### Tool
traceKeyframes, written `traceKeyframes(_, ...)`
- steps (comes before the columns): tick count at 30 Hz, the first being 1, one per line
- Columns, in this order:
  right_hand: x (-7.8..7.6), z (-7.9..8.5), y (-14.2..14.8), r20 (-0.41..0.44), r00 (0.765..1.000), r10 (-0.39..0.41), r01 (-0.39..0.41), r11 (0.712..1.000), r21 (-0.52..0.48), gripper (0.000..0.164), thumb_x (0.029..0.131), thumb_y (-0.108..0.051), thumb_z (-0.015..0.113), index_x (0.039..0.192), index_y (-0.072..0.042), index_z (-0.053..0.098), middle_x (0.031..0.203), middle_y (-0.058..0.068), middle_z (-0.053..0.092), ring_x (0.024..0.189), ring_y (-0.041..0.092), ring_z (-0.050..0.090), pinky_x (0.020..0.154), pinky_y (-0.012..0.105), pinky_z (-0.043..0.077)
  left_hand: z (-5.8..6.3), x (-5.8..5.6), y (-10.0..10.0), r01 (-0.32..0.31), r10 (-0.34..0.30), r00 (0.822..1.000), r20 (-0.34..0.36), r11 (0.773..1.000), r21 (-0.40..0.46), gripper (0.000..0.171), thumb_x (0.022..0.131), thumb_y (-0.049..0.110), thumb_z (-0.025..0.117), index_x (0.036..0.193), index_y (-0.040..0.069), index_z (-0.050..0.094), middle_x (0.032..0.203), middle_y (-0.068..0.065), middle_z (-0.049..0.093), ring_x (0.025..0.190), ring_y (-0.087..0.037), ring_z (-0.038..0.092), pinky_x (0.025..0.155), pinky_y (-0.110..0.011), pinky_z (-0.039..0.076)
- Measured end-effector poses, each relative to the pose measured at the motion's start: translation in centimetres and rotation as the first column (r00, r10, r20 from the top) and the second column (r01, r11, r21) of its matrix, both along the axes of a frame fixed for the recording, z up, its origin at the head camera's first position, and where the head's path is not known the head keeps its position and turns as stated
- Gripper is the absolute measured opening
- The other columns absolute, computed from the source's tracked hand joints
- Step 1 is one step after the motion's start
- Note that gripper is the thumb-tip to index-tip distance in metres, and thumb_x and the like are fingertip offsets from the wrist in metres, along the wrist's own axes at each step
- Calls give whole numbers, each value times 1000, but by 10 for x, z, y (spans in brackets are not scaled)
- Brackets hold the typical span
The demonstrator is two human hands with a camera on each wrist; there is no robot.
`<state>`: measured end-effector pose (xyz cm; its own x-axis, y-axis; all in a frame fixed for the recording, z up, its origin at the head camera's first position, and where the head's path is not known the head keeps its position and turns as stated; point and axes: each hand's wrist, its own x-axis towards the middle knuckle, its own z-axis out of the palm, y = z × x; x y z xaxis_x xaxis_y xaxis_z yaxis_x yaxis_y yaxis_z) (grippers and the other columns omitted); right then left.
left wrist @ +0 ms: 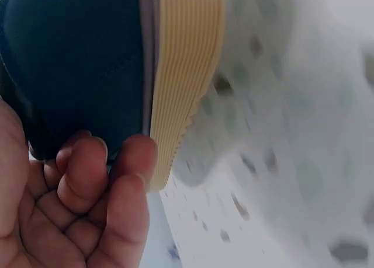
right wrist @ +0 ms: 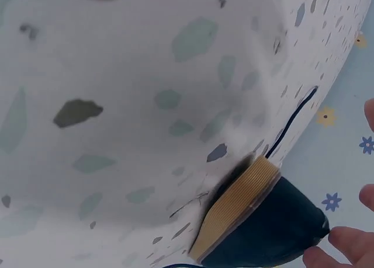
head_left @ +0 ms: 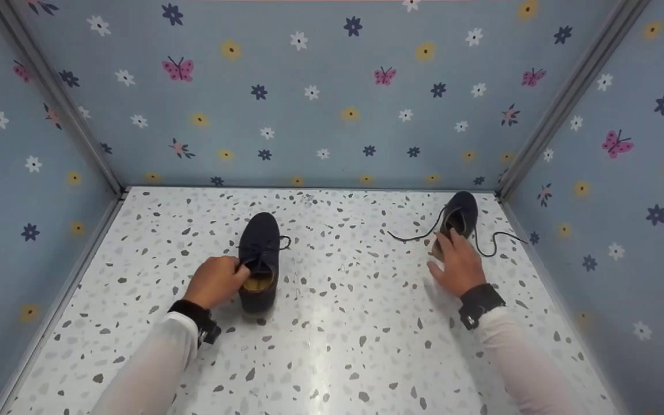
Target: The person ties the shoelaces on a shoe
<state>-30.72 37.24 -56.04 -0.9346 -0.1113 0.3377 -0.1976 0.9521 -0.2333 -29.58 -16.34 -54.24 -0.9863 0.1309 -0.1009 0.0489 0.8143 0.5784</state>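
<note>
A dark navy lace-up shoe (head_left: 259, 242) sits on the left of the speckled surface, toe away from me, a lace loop at its right side. My left hand (head_left: 215, 281) pinches the collar on its left side. In the left wrist view, curled fingers (left wrist: 135, 157) press against the upper, just above the ribbed tan sole (left wrist: 190, 46). The matching shoe (head_left: 463, 206) stands at the far right, its laces (head_left: 415, 238) spread loose to both sides. My right hand (head_left: 460, 268) reaches to its heel and opening with fingers apart; fingertips touch the heel's top edge in the right wrist view.
White speckled terrazzo-patterned surface (head_left: 332, 323) lies under both shoes. Blue panels with flowers and butterflies (head_left: 320, 69) close in the back, left and right. The right shoe's toe is close to the back panel, and one lace end reaches toward the right panel (head_left: 614, 230).
</note>
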Motion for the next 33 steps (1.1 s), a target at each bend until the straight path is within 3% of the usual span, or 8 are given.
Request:
traceKeyframes(3, -7, 3, 8, 30, 998, -49, 50, 999, -20, 75, 93, -27, 76, 155, 0, 43, 158, 36, 40, 143, 57, 42, 114, 70, 38, -3, -4, -15, -3, 3, 1000, -9, 1000, -24, 32, 100, 30, 54, 73, 12, 60, 72, -4, 64, 64, -20, 57, 58, -33, 43)
traceKeyframes(6, -17, 7, 12, 130, 987, -93, 101, 994, -50, 77, 98, -31, 70, 158, 2, 36, 162, 35, 35, 146, 57, 37, 117, 71, 34, -8, -6, -26, -5, 5, 1000, -7, 999, -39, 33, 99, 29, 53, 71, 12, 58, 71, -3, 61, 64, -21, 55, 59, -32, 40)
traceKeyframes(11, -34, 14, 16, 334, 930, -153, 185, 980, -67, 82, 101, -38, 65, 161, 4, 28, 168, 34, 22, 150, 59, 29, 121, 70, 29, -14, -7, -34, -3, 3, 1000, -8, 998, -58, 32, 98, 27, 52, 71, 12, 56, 68, -2, 56, 62, -20, 53, 58, -32, 39)
traceKeyframes(15, -45, 16, 17, 406, 897, -177, 212, 976, -42, 77, 102, -35, 64, 158, 6, 31, 167, 35, 21, 148, 60, 31, 121, 68, 30, -13, -7, -36, 0, 0, 1000, 8, 998, -63, 33, 99, 28, 51, 70, 13, 56, 67, -2, 56, 61, -20, 52, 57, -32, 39)
traceKeyframes(19, -52, 16, 18, 377, 912, -161, 182, 983, -21, 62, 104, -23, 63, 151, 11, 41, 160, 38, 33, 145, 58, 39, 120, 65, 35, -9, -7, -36, 4, -1, 999, 47, 997, -71, 34, 101, 31, 52, 76, 11, 61, 73, -4, 62, 64, -20, 55, 60, -32, 40)
traceKeyframes(25, -53, 11, 23, 325, 936, -133, 168, 982, -83, 45, 104, -13, 64, 138, 13, 53, 145, 37, 51, 137, 53, 50, 116, 63, 40, -5, -6, -38, 18, -10, 994, 108, 997, -71, 35, 104, 37, 53, 85, 10, 66, 81, -6, 67, 67, -20, 57, 60, -33, 43)
traceKeyframes(33, -48, 14, 20, 332, 938, -96, 124, 990, -65, 39, 104, -12, 62, 134, 12, 54, 141, 36, 53, 133, 53, 53, 114, 63, 42, 1, -6, -45, 61, -53, 986, 160, 997, -40, 41, 105, 46, 56, 82, 12, 63, 74, -2, 61, 63, -18, 56, 56, -32, 43)
